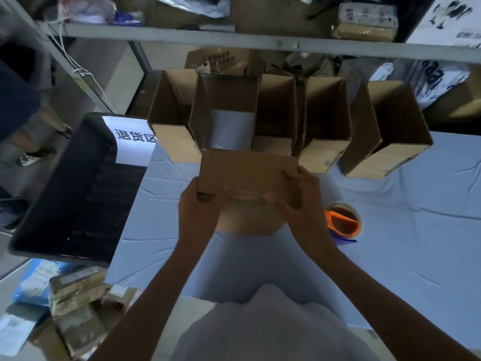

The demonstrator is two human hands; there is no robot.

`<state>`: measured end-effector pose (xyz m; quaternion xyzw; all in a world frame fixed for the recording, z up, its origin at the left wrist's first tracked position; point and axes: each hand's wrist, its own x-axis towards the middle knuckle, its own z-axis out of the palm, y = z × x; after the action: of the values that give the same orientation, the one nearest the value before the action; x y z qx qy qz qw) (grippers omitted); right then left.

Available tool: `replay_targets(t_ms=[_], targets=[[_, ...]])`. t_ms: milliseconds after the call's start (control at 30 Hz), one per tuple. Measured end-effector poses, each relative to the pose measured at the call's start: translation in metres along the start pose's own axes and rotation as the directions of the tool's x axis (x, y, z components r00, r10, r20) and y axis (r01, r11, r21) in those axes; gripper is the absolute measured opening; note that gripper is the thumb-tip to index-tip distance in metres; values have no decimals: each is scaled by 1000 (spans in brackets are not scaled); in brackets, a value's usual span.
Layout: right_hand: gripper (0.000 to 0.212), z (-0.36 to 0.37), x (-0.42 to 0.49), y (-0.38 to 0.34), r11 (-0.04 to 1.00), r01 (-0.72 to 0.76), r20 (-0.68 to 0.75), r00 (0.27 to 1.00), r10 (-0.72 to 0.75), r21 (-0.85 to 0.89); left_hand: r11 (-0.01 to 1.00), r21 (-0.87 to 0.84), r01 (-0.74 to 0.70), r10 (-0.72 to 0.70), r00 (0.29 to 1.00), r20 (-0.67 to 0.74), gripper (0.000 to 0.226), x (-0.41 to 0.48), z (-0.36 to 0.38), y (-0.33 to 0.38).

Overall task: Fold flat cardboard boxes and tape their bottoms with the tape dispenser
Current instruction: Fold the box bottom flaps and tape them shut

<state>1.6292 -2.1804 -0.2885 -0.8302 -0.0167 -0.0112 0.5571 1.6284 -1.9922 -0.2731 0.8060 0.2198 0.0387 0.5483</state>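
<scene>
Both arms extended; left hand (pixel 200 204) and right hand (pixel 299 196) grip cardboard box (pixel 247 170), fingers curled round edges

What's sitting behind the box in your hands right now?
A row of open boxes on the table; the one right behind shows a pale patch inside. The held box hides that one's near wall.

5 open cardboard boxes (pixel 177 142) (pixel 223 97) (pixel 276 100) (pixel 325 108) (pixel 395 121) line the far edge of the table (pixel 416 230), and 1 more box (pixel 247 170) is gripped by 2 hands, the left hand (pixel 200 204) and the right hand (pixel 299 196). 1 tape dispenser (pixel 343 222) lies on it; 1 black bin (pixel 65 183) stands off its left edge.
</scene>
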Motion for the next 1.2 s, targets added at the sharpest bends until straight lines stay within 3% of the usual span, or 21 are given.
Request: replay_targets(t_ms=[100, 200, 267, 367, 467, 533, 667, 767, 967, 1100, 1200], targets=[[71, 15, 5, 4, 990, -21, -115, 993, 5, -140, 990, -13, 144, -144, 990, 10, 49, -11, 9, -23], [69, 21, 2, 10, 994, -17, -110, 994, 5, -108, 981, 8, 194, -194, 981, -12, 74, -17, 13, -27], [59, 21, 3, 10, 995, -45, -133, 991, 33, -87, 982, 32, 187, -186, 982, -22, 70, -21, 15, -27], [53, 20, 5, 8, 985, -155, -176, 970, 167, 79, 983, 27, 179, -179, 984, -19, 60, -22, 16, -30], [46, 18, 5, 10, 976, -176, -217, 955, 201, 130, 977, 33, 211, -211, 977, -9, 65, -19, 15, -30], [40, 17, 4, 9, 986, -154, -229, 960, 164, 64, 978, 107, 180, -180, 984, -12, 75, -17, 15, -24], [79, 22, 5, 5, 984, -124, -193, 976, 98, -131, 971, 199, 130, -134, 991, 6, 95, -11, 16, -12], [65, 24, 10, 8, 987, -124, -157, 982, 107, -100, 950, 260, 172, -173, 985, -23, 101, -6, 16, -8], [48, 26, 7, 17, 994, -94, -172, 982, 84, -53, 968, 188, 168, -169, 986, -15, 80, -4, 15, -16], [73, 34, 8, 7, 967, -116, -259, 964, 56, -225, 962, 214, 168, -164, 986, -34, 87, -6, 19, -16], [62, 36, 10, 6, 970, -57, -217, 976, 5, -234, 966, 189, 175, -173, 985, -29, 86, -7, 17, -18]])
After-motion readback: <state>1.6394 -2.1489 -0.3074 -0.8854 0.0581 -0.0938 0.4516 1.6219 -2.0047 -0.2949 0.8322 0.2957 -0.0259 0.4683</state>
